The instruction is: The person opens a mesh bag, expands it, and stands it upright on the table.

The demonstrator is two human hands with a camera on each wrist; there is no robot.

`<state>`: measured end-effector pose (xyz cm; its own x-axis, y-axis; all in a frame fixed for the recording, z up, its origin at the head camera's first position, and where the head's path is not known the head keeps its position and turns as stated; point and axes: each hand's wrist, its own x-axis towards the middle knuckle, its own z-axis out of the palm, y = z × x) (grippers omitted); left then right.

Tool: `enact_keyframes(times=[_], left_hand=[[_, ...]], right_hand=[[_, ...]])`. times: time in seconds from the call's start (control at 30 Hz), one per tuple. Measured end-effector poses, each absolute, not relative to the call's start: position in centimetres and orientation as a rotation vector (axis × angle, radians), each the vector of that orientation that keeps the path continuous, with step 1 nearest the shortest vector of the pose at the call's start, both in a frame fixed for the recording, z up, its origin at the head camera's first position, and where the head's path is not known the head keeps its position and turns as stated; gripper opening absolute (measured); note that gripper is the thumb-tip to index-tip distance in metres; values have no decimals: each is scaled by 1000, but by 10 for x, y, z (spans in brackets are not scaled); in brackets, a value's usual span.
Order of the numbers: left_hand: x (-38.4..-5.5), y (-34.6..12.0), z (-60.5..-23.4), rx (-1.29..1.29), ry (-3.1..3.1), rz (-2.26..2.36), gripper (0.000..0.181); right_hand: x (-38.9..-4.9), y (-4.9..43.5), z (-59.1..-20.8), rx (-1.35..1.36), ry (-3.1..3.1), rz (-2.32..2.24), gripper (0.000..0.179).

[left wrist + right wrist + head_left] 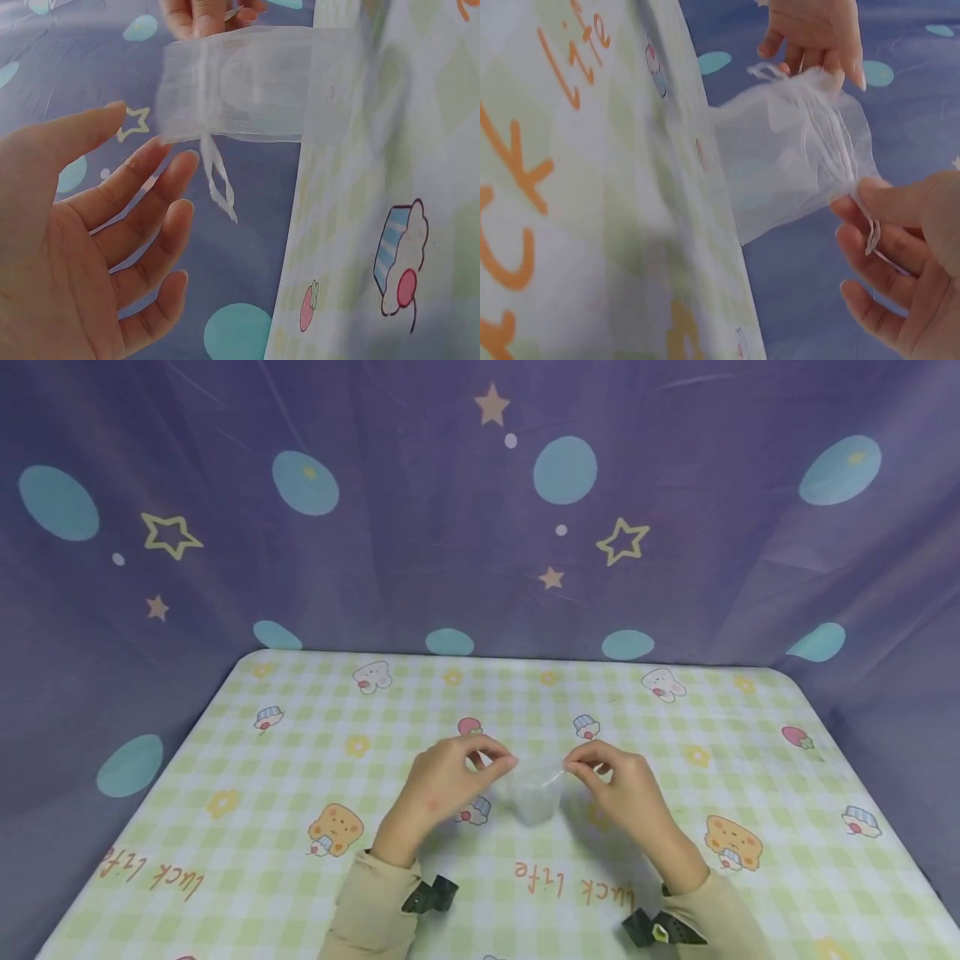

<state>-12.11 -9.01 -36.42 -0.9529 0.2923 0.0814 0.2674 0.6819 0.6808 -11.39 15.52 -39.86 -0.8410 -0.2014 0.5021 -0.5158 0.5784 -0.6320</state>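
A small translucent white drawstring pouch (536,797) hangs between both hands over the middle of the table. Thumb and fingertips of my right hand (626,789) pinch its top edge by the cord; in the right wrist view that hand (904,247) has a cord end trailing past its fingers. My left hand (453,777) is at the opposite top corner. Seen from the left wrist, the left hand (112,232) has thumb and fingers spread apart, index fingertip right at the pouch's edge. A looped white drawstring (217,180) dangles from that side.
A green-and-white checked tablecloth (285,768) with cartoon prints covers the table. Behind and beside it hangs a purple curtain (420,527) with stars and blue ovals. Dark straps (431,895) circle the wrists over beige sleeves.
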Motion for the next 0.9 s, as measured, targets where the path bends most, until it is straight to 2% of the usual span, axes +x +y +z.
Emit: enact_keyframes(times=[0.2,0.37,0.9], left_hand=[[-124,-87,-372,489,2879,1013,21],[-125,-79,-378,529,2934,908,8],[-122,-73,-380,584,2945,884,17]], right_hand=[[-119,159,-404,449,-2517,1243,8],[-121,162,-405,404,-2653,1227,5],[-122,173,-399,455,-2688,1200,17]])
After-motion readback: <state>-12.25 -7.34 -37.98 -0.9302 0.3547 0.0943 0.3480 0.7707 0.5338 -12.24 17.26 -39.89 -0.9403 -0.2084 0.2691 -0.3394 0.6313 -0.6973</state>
